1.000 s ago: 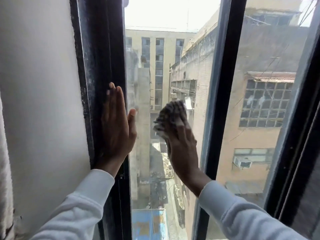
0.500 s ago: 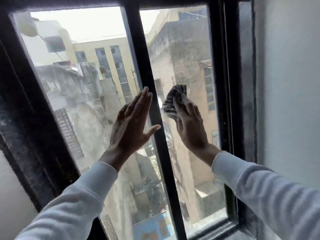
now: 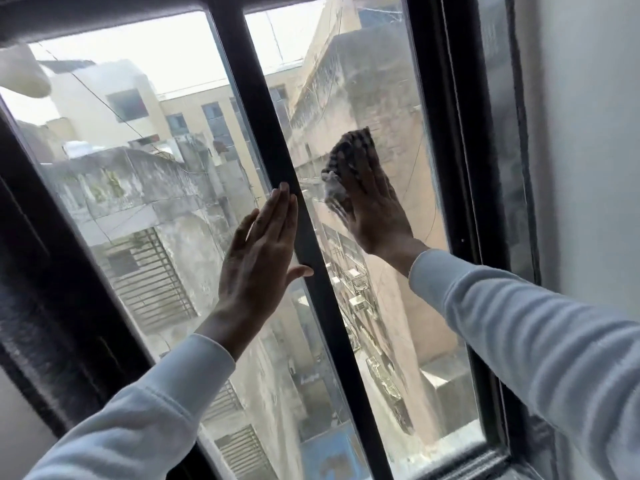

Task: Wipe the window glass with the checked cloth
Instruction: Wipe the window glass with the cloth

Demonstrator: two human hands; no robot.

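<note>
The right hand (image 3: pixel 375 211) has its grip spread flat, palm pinning the bunched checked cloth (image 3: pixel 351 161) against the glass of the right pane (image 3: pixel 398 116), the cloth poking out beyond the fingertips, about mid-height and closer to the centre bar than to the right frame. Over on the other side, the left hand (image 3: pixel 258 251) is open too, fingers together and empty, laid on the left pane (image 3: pixel 138 188) with its thumb reaching onto the dark centre bar (image 3: pixel 301 220), bracing by the look of it.

So we're in the wiping itself, mid-pane. The upper part of that pane looks hazy and streaked, and the bottom edge looks grimy, so I'd say plenty is left. Next move calls for steady palm pressure and a sweep up or out toward the right frame (image 3: pixel 457 168), keeping the cloth from slipping out under the fingers.

Obstacles? The centre bar and frame box the stroke in. Beyond, a white wall (image 3: pixel 588 133) at right.
</note>
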